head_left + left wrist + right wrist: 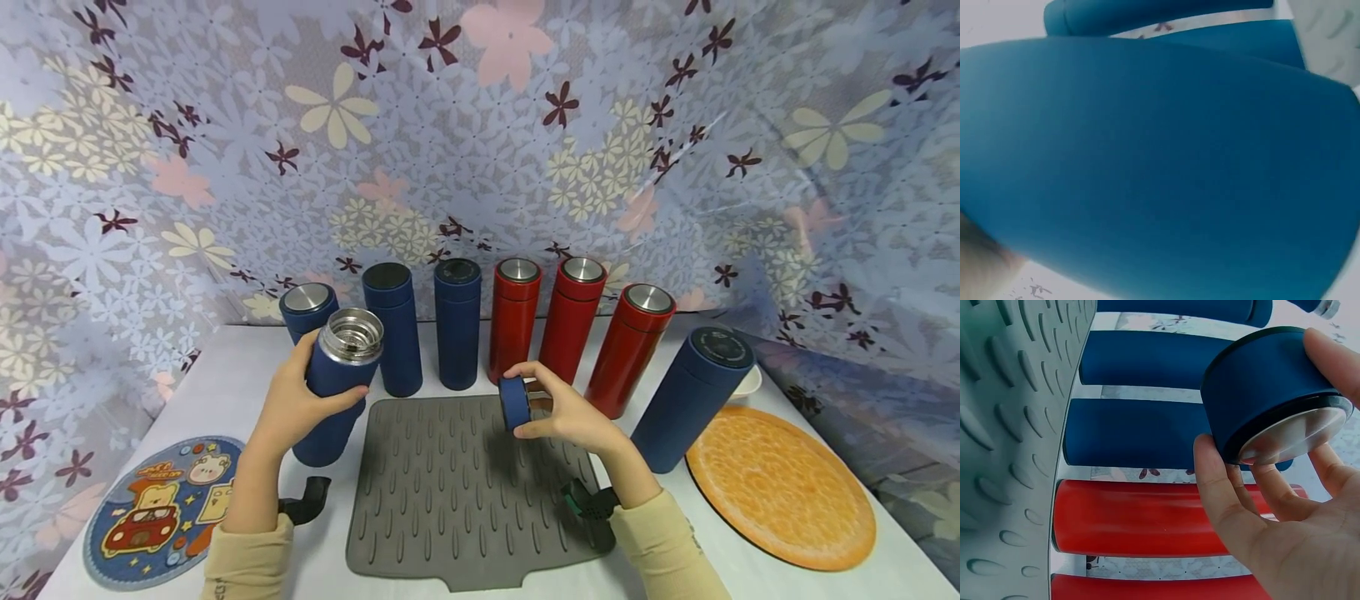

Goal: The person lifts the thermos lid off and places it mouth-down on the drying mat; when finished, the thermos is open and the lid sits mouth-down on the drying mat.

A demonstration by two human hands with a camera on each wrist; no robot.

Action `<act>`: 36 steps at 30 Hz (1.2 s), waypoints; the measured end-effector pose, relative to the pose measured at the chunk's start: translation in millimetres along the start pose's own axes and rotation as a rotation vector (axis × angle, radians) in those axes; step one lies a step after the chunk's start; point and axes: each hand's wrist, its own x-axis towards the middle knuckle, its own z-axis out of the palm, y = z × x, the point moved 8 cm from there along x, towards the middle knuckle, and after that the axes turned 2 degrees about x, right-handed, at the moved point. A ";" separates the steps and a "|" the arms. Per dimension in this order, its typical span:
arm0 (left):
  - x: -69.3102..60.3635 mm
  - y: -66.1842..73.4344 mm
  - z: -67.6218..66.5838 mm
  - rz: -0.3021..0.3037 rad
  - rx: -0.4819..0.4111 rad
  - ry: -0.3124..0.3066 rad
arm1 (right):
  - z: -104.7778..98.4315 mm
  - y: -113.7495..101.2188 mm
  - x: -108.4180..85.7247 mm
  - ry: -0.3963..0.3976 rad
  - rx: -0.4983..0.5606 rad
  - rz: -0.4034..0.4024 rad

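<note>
Left hand [295,407] curled around an uncapped blue cylindrical flask [336,378] with steel mouth, beside a grey ridged mat [468,492]; right hand [567,412] pinching a short round blue lid [514,402] above that mat — steel disc facing the palm; lid well apart from flask; 3 red steel-topped cylindrical flasks [572,321] behind.

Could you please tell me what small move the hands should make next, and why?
The right hand should perhaps bring the short, round blue cap with a silvery top over to the tall blue cylindrical flask with a silvery metal mouth: the left hand grips that flask, its mouth is uncovered, and the cap is held apart from it.
</note>
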 end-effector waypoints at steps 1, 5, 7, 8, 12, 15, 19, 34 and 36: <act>-1.4 -1.1 -1.5 -0.009 -0.014 0.009 | 0.1 -0.3 0.1 0.000 0.001 -0.001; -7.5 -9.9 -6.2 -0.070 -0.085 0.043 | 0.5 -0.7 0.2 -0.002 -0.002 0.001; -10.3 -15.8 -8.2 -0.098 -0.125 0.065 | 0.8 -0.5 0.2 -0.003 -0.004 0.003; -11.9 -19.2 -8.9 -0.113 -0.146 0.074 | 0.8 -0.2 0.1 -0.002 -0.004 0.005; -17.0 -29.4 -11.9 -0.147 -0.193 0.111 | 0.3 0.1 0.2 0.003 -0.001 0.008; -21.3 -34.4 -14.8 -0.168 -0.181 0.129 | -0.3 0.0 0.6 0.006 0.000 0.007; -27.6 -40.5 -18.3 -0.191 -0.181 0.143 | -0.7 -0.5 1.2 0.003 -0.001 0.006; -37.2 -60.0 -19.4 -0.252 -0.213 0.157 | 0.8 -0.1 2.9 -0.005 -0.004 -0.005; -37.1 -60.4 -19.2 -0.250 -0.219 0.162 | 0.7 -0.5 2.7 -0.005 -0.006 -0.006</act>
